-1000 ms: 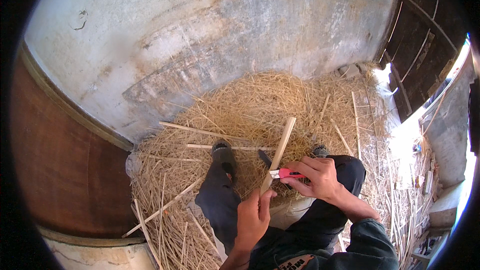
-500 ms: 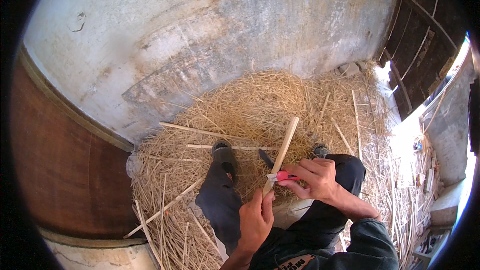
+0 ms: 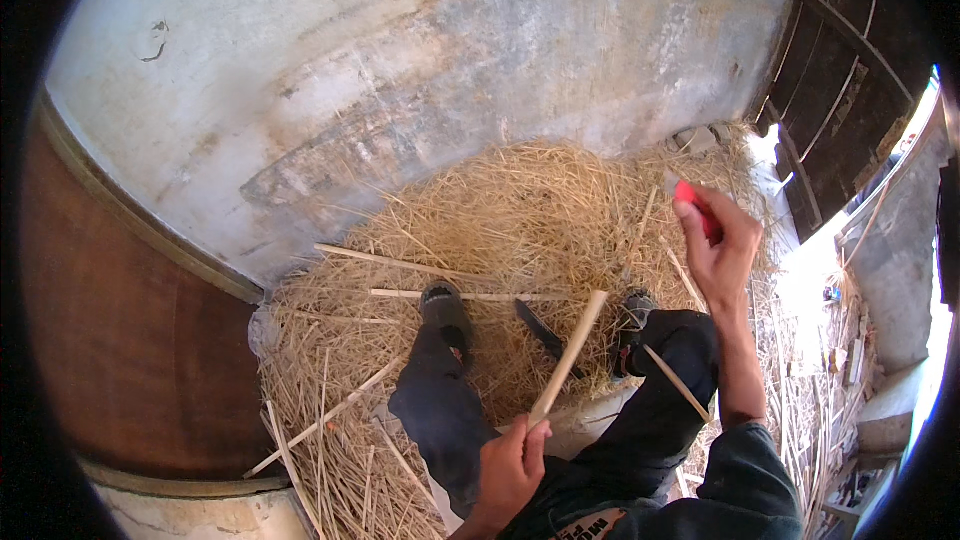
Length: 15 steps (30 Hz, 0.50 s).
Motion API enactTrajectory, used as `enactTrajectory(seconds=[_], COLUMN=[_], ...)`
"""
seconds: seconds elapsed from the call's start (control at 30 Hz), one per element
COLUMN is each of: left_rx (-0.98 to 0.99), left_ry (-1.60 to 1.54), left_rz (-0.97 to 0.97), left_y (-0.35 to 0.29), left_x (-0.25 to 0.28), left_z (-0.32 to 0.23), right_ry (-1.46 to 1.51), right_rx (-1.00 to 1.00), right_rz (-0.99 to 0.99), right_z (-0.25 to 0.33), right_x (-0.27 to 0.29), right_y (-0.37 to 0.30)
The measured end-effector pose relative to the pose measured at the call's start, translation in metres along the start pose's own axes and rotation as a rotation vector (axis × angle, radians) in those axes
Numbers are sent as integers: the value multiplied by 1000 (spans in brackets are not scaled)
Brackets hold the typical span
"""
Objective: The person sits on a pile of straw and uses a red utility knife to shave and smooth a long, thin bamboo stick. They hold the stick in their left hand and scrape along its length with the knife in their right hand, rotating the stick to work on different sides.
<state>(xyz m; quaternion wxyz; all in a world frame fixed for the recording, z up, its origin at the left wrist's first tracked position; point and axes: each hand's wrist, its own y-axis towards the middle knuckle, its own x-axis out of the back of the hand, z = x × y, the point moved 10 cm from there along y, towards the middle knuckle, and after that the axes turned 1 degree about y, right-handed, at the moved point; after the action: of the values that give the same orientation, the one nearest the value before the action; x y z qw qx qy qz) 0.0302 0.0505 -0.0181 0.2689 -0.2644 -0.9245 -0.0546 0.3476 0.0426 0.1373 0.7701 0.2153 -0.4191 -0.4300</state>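
Note:
My left hand is closed round the lower end of a pale bamboo or wooden strip, which tilts up and to the right between my knees. Higher up and off to the right, my right hand grips a red utility knife, its blade end pointing up and left, well apart from the strip. A thin split-off sliver shows in front of my right thigh; whether it rests there or is in the air I cannot tell. On the floor between my feet lies a dark long-bladed tool.
Shavings cover the floor in a heap against a stained wall. Long loose strips lie about at left. A brown panel stands at far left, dark boards at upper right.
My right hand with the knife has swung away from the strip, up and to the right. The strip's top has dropped a little. A thin sliver now shows over my right thigh.

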Motion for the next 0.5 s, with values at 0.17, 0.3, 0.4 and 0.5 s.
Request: enactTrajectory(seconds=[0.17, 0.3, 0.4, 0.5], left_rx=[-6, -20, -60, -118], left_ry=[-39, -6, 13, -12], left_rz=[-95, -118, -147, -197], left_y=[20, 35, 39, 40], left_x=[15, 20, 23, 24], left_z=[8, -13, -23, -32], right_ry=[161, 209, 196, 190], right_rx=[77, 325, 342, 359], right_rz=[214, 406, 384, 388], right_z=[26, 63, 70, 73], right_x=[-26, -65, -65, -68], right_y=[-34, -92, -103, -109])
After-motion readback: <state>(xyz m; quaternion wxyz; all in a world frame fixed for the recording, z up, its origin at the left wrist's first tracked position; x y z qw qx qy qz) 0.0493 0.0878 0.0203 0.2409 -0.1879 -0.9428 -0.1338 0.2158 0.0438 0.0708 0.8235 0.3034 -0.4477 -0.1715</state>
